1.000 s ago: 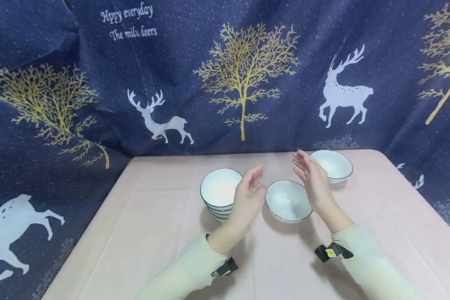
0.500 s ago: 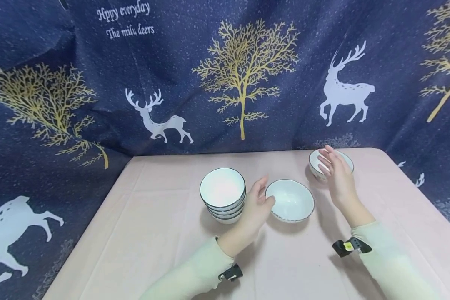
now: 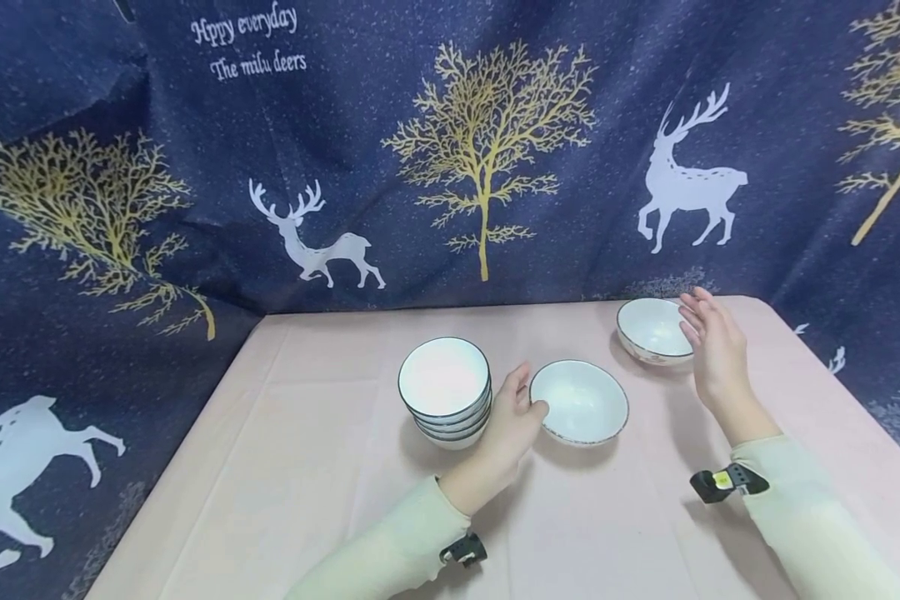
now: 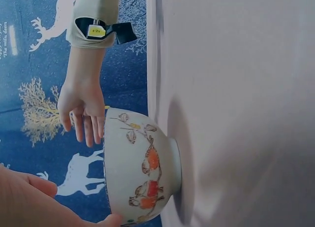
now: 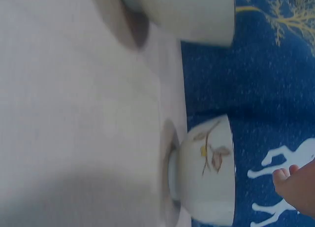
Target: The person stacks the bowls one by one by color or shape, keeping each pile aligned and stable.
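Two bare hands are out over the worktop [image 3: 300, 475], white bowls around them. Left hand [image 3: 512, 421]: fingers loose, thumb apart from them, nothing gripped. Its thumb overlaps the near-side rim of the middle bowl [image 3: 583, 404]; whether skin meets rim, I cannot tell from either view. That bowl sits upright between the hands, just to the right of the left one. The left wrist view shows its outside: a painted branch with orange and red figures [image 4: 151, 175].

Just left of the left hand, and close to it, stands a stack of bowls [image 3: 444, 379], several dark rims visible one under another; contact with the hand is unclear.

Right hand [image 3: 720, 358]: fingers extended, holding nothing. The far bowl [image 3: 651, 329] stands upright just to its left, the fingers covering part of its right edge in the head view. In the right wrist view the fingers are above rim level, apart from the bowl, whose wall carries a brown twig.

Pale green sleeves [image 3: 397, 542] cover both arms; dark straps [image 3: 750, 477] cross the wrists. Beyond the hands hangs a dark blue cloth [image 3: 330, 117] printed with deer and golden trees.
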`<control>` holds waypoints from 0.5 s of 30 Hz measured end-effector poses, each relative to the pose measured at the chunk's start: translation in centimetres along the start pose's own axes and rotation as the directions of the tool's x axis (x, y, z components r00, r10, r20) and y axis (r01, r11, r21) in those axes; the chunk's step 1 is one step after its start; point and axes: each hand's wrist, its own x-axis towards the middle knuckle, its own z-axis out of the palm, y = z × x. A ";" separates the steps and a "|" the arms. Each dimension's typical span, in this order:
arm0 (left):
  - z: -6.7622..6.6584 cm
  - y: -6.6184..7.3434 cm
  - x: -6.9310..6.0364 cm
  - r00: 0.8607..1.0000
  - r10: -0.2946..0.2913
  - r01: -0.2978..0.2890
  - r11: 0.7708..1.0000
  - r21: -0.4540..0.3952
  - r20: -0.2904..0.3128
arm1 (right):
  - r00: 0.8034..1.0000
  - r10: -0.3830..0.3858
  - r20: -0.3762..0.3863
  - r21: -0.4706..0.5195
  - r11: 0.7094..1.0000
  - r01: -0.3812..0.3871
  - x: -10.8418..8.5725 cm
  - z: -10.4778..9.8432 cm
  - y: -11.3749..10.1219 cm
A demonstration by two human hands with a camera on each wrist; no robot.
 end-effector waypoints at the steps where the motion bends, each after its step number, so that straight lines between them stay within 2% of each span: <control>1: 0.0 -0.1 0.0 1.000 -0.009 0.009 1.000 0.000 -0.001 | 1.000 -0.002 -0.009 -0.002 1.000 0.002 0.1 -0.3 -0.1; 9: 0.1 -0.6 0.2 0.999 -0.054 0.054 0.999 0.000 0.001 | 0.996 0.000 -0.092 -0.057 0.998 -0.005 1.2 -2.4 -0.2; 15: 0.1 -1.1 0.4 0.997 -0.082 0.082 0.997 -0.017 -0.005 | 0.989 0.031 -0.141 -0.123 0.991 -0.048 1.8 -3.6 -0.2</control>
